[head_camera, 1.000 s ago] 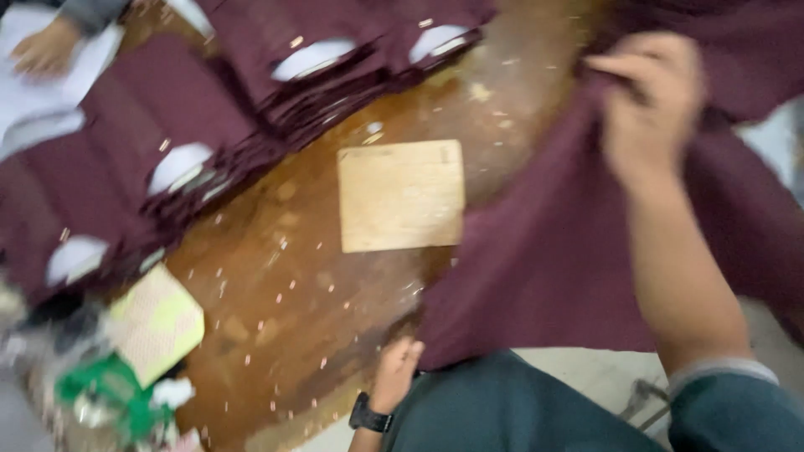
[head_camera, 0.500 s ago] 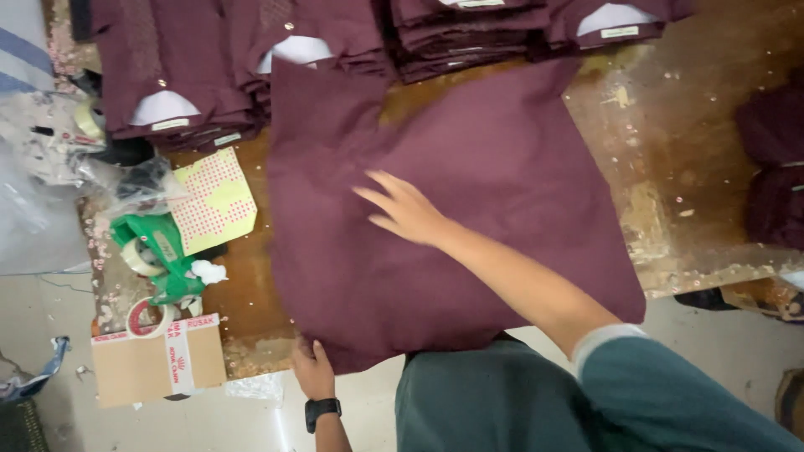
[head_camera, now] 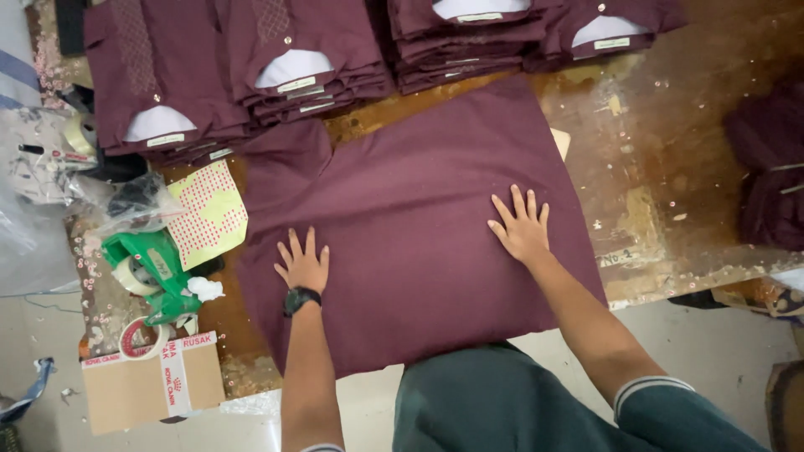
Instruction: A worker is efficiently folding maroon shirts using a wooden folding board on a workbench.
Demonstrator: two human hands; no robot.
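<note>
A maroon garment (head_camera: 419,209) lies spread flat on the worn wooden table (head_camera: 670,142), its lower edge hanging over the near side. My left hand (head_camera: 303,264), with a black watch on the wrist, presses flat on the cloth at its left part. My right hand (head_camera: 521,224) rests flat on the cloth at the right, fingers spread. Neither hand holds anything. A cardboard sheet (head_camera: 560,142) peeks out from under the garment's right edge.
Stacks of folded maroon shirts (head_camera: 293,59) with white collar inserts line the far edge. More maroon cloth (head_camera: 766,167) lies at the right. At the left are a yellow dotted sheet (head_camera: 209,213), a green tape dispenser (head_camera: 151,268), plastic bags and a taped cardboard box (head_camera: 146,381).
The garment has been pulled over the cardboard sheet and spread flat. My left hand came up from the table's edge onto the cloth, and my right hand slid to the right.
</note>
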